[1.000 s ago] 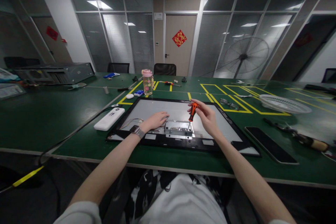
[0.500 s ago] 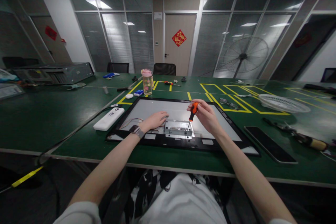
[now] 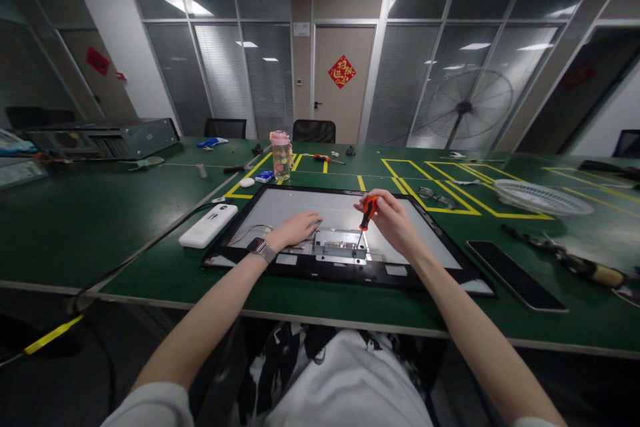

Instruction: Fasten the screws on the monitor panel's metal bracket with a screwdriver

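A flat display panel [image 3: 330, 205] with a black frame lies on the green table in front of me. On its near middle sits a metal bracket [image 3: 333, 251]. My right hand [image 3: 393, 220] grips an orange and black screwdriver [image 3: 369, 212] by the handle. The screwdriver points down, its tip at the bracket's right side; the exact contact point is too small to make out. My left hand [image 3: 295, 230] rests flat on the panel, fingers stretched out beside the bracket's left end. A watch is on the left wrist.
Left of the panel lies a white power bank [image 3: 208, 226]; right of it, a phone [image 3: 517, 275]. Behind stand a pink-lidded bottle [image 3: 281, 157] and another screwdriver [image 3: 323, 158]. Glasses [image 3: 436, 197], a white basket [image 3: 540, 197] and a computer case [image 3: 110, 140] are farther out.
The fingers of my right hand have shifted slightly around the screwdriver handle. The left hand, panel and bracket stay in place.
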`<state>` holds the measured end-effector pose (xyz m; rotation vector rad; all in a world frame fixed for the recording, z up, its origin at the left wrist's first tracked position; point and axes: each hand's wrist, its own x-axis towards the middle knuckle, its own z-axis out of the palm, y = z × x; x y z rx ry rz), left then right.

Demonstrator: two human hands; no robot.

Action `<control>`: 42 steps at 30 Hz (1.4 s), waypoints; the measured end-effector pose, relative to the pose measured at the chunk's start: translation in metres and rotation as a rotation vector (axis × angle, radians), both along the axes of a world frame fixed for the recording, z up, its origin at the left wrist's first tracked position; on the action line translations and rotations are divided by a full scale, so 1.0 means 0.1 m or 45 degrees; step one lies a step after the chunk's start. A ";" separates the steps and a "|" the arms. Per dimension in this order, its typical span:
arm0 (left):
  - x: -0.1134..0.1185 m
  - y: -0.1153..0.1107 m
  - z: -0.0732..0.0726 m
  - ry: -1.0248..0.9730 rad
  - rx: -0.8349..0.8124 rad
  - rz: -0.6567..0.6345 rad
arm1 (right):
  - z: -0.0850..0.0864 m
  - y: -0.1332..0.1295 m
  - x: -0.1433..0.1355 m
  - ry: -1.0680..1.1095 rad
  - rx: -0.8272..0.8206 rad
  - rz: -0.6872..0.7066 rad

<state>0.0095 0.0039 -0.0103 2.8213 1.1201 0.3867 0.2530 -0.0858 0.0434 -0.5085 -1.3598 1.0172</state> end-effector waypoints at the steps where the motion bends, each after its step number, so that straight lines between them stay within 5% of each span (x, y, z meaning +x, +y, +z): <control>1: 0.00 0.00 0.00 0.000 0.000 -0.002 | 0.00 0.00 0.00 -0.013 0.008 -0.022; 22: -0.01 0.04 -0.04 -0.014 -0.027 -0.005 | -0.02 -0.05 -0.01 -0.377 0.310 -0.507; 29: 0.00 0.00 0.00 -0.013 -0.035 0.010 | -0.06 -0.03 0.00 -0.318 0.245 -0.382; 38: 0.00 -0.03 0.02 -0.034 -0.029 0.014 | -0.10 0.01 -0.04 -0.447 0.355 -0.579; 42: 0.00 -0.02 0.02 -0.037 -0.021 0.004 | -0.11 -0.01 -0.03 -0.434 0.297 -0.462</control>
